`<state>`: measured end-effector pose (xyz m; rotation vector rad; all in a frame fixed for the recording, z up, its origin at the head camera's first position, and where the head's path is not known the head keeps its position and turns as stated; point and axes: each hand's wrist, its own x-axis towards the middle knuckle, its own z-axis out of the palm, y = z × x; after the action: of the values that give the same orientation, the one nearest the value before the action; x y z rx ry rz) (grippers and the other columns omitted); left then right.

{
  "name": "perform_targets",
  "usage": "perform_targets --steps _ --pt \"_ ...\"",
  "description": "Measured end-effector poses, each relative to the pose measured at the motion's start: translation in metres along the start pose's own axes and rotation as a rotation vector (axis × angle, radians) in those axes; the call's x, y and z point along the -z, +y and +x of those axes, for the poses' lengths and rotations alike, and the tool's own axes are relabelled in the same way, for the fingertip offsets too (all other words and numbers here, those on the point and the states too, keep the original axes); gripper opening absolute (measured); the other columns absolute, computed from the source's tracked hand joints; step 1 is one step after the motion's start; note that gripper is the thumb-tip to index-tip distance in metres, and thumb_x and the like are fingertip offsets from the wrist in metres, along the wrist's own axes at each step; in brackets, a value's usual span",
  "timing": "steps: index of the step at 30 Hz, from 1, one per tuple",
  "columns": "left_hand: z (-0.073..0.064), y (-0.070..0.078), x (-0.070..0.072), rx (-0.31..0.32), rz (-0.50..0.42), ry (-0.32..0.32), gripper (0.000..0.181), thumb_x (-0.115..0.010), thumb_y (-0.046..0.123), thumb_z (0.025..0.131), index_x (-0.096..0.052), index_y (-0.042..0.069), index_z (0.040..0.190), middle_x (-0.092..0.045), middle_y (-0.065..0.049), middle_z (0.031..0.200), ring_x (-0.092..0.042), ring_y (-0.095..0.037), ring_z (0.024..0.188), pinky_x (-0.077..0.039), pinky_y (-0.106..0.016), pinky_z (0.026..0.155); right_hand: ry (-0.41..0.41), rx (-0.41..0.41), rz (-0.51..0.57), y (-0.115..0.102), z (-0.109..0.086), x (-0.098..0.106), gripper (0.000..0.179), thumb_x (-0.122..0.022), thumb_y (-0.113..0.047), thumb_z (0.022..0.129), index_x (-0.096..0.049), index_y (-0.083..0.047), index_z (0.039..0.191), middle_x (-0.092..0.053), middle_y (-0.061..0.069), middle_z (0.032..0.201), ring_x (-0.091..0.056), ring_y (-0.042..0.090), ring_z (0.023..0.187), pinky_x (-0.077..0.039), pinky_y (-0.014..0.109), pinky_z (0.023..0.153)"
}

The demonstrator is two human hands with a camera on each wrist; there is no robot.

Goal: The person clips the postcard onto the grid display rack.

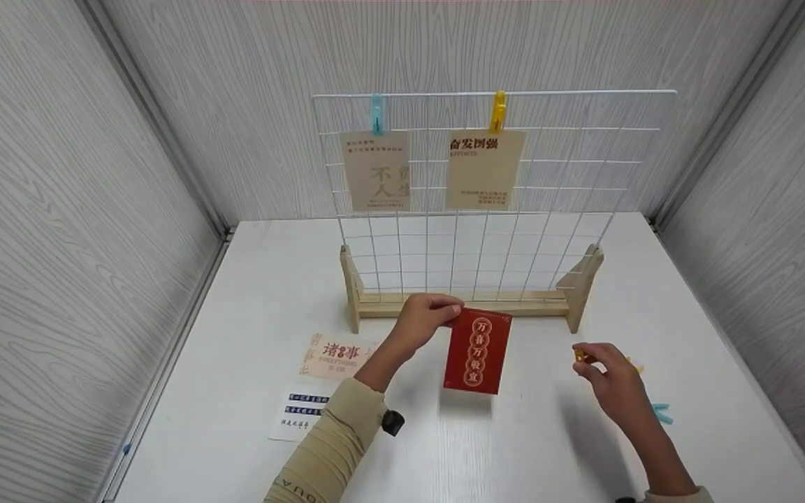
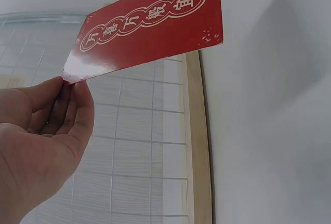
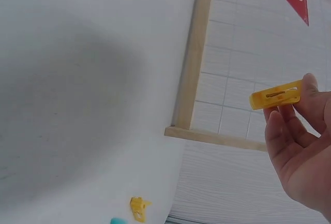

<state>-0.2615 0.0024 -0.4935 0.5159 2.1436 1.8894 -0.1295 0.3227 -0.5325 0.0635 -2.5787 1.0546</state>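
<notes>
My left hand (image 1: pixel 422 325) pinches a red card (image 1: pixel 478 351) by its upper left corner, holding it off the table in front of the rack. White characters in linked circles run down the card, and in the left wrist view its face (image 2: pixel 150 27) looks glossy. On the right, my right hand (image 1: pixel 608 381) holds a yellow clothespin (image 3: pixel 276 95) between thumb and fingers, apart from the card. Behind both hands stands a white wire grid (image 1: pixel 486 244) on a wooden base. A blue clothespin (image 1: pixel 376 115) and a yellow clothespin (image 1: pixel 498 112) fix two beige cards (image 1: pixel 379 171) (image 1: pixel 485 170) to it.
On the table's left lie a pink card (image 1: pixel 336 355) and a white card with blue bands (image 1: pixel 295 412), partly behind the left arm. Near the right forearm lie a blue clothespin (image 1: pixel 662 413) and another yellow clothespin (image 3: pixel 138 208). Panelled walls surround the table.
</notes>
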Motion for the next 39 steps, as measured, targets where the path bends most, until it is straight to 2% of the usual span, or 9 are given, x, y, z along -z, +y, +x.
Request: perform_targets --steps 4,8,19,25,30,35,39 --pt "0.006 0.007 -0.003 -0.009 -0.020 -0.006 0.021 -0.064 0.013 0.099 -0.075 0.003 0.114 -0.075 -0.011 0.102 -0.073 -0.019 0.091 -0.059 -0.036 0.088 0.010 0.014 0.008 -0.009 0.009 0.006 0.032 -0.070 -0.001 0.092 -0.068 -0.007 0.124 -0.065 0.010 0.114 -0.064 0.025 0.101 -0.051 0.015 0.070" --pt "0.013 0.015 -0.007 -0.002 -0.040 -0.012 0.020 -0.065 0.012 0.098 -0.075 0.003 0.113 -0.075 -0.011 0.104 -0.073 -0.018 0.093 -0.059 -0.037 0.090 0.021 0.017 0.020 -0.017 0.018 0.012 0.038 -0.070 -0.001 0.092 -0.065 -0.005 0.129 -0.065 0.011 0.115 -0.063 0.025 0.103 -0.048 0.012 0.071" --pt "0.033 0.047 -0.019 -0.033 -0.022 -0.023 0.017 -0.064 0.011 0.099 -0.075 0.004 0.110 -0.074 -0.009 0.101 -0.073 -0.019 0.092 -0.059 -0.035 0.088 0.050 0.085 0.067 -0.035 0.044 0.026 0.035 -0.070 0.000 0.092 -0.064 -0.003 0.126 -0.063 0.011 0.117 -0.056 0.006 0.099 -0.047 0.009 0.068" --pt "0.045 0.065 -0.026 -0.073 -0.032 -0.010 0.020 -0.063 0.011 0.100 -0.073 -0.001 0.113 -0.073 -0.008 0.101 -0.073 -0.018 0.091 -0.059 -0.033 0.087 0.082 0.091 0.072 -0.046 0.057 0.032 0.034 -0.069 -0.004 0.094 -0.064 -0.004 0.127 -0.065 0.011 0.117 -0.055 -0.001 0.094 -0.047 0.008 0.067" --pt "0.053 0.080 -0.033 -0.099 -0.013 0.011 0.018 -0.062 0.011 0.100 -0.073 0.002 0.111 -0.073 -0.004 0.100 -0.072 -0.016 0.091 -0.059 -0.031 0.087 0.109 0.104 0.081 -0.054 0.070 0.039 0.031 -0.067 -0.008 0.096 -0.064 -0.004 0.127 -0.066 0.010 0.116 -0.055 -0.002 0.096 -0.048 0.008 0.069" --pt "0.061 0.092 -0.042 -0.123 -0.004 0.014 0.018 -0.062 0.011 0.101 -0.073 0.003 0.112 -0.072 -0.004 0.100 -0.072 -0.015 0.090 -0.059 -0.035 0.088 0.136 0.103 0.094 -0.064 0.079 0.047 0.029 -0.064 -0.014 0.099 -0.063 -0.004 0.126 -0.066 0.009 0.117 -0.054 -0.004 0.100 -0.047 0.009 0.069" --pt "0.067 0.100 -0.047 -0.148 -0.018 0.016 0.018 -0.062 0.011 0.101 -0.073 0.003 0.112 -0.072 -0.004 0.101 -0.072 -0.013 0.091 -0.060 -0.030 0.086 0.166 0.101 0.123 -0.071 0.086 0.053 0.029 -0.064 -0.014 0.099 -0.064 -0.004 0.126 -0.066 0.011 0.118 -0.055 -0.004 0.102 -0.047 0.010 0.067"
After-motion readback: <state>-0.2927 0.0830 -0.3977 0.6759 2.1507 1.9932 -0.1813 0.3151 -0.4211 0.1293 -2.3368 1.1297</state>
